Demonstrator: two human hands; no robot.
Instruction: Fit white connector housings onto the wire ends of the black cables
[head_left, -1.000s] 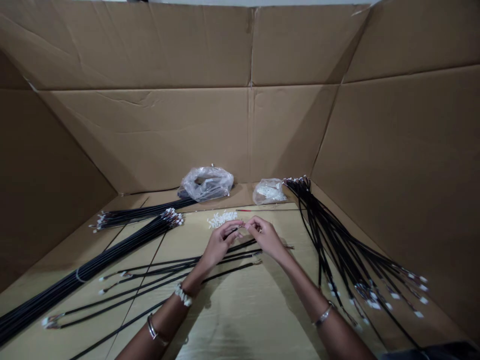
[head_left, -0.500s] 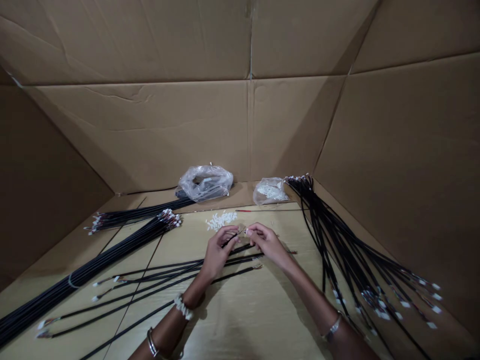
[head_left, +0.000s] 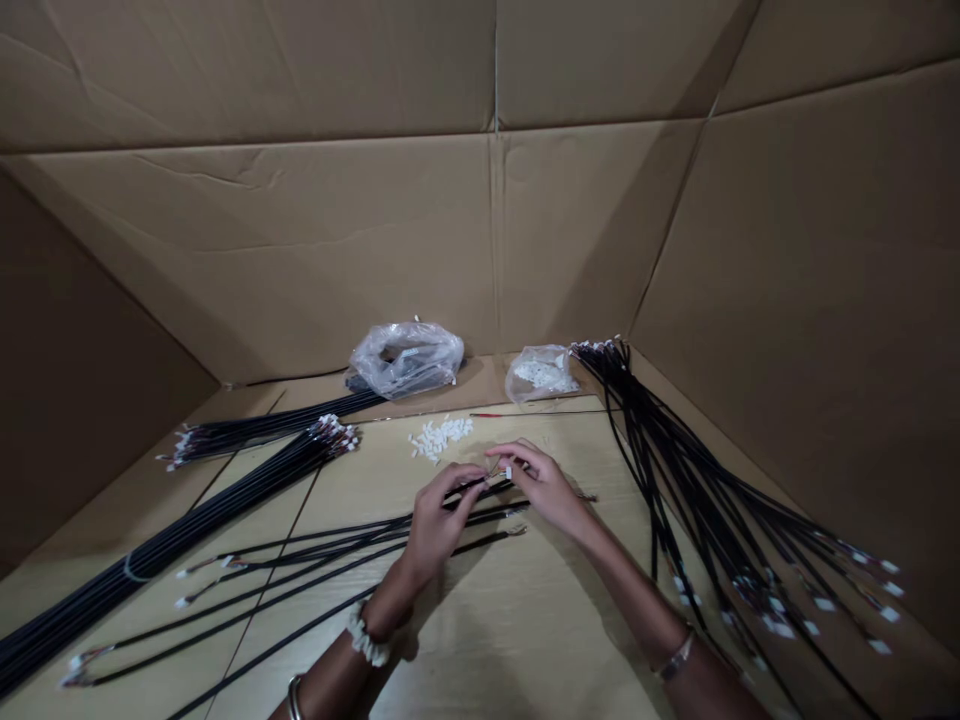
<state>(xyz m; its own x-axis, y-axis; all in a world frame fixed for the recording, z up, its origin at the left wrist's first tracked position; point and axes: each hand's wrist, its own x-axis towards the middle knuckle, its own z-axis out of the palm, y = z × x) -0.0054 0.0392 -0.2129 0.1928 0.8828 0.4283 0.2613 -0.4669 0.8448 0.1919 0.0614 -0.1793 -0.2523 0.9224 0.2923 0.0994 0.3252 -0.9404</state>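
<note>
My left hand [head_left: 441, 512] is closed round a black cable [head_left: 459, 489], pinching it close to its end between thumb and fingers. Thin loose wires come out of that end, and a small white connector [head_left: 508, 473] sits on some of them. Beside it, my right hand [head_left: 546, 488] pinches at the thin wires, its thumb next to the connector. Which wire lies between the fingertips is too small to tell. Under both hands, several black cables [head_left: 315, 546] lie across the table, some with white connectors at their left ends and bare wires at the right.
A pile of white connectors [head_left: 441, 437] lies beyond my hands. Behind it stand two plastic bags [head_left: 407, 362], the right bag [head_left: 543, 376] holding white pieces. Bundled black cables [head_left: 187, 530] lie left, loose cables [head_left: 675, 460] right. Cardboard walls [head_left: 337, 230] enclose the table.
The white connector, earlier between my right fingertips, now shows free on the wires beside the thumb. My right fingers have shifted up and left over the wires. The view has tilted slightly.
</note>
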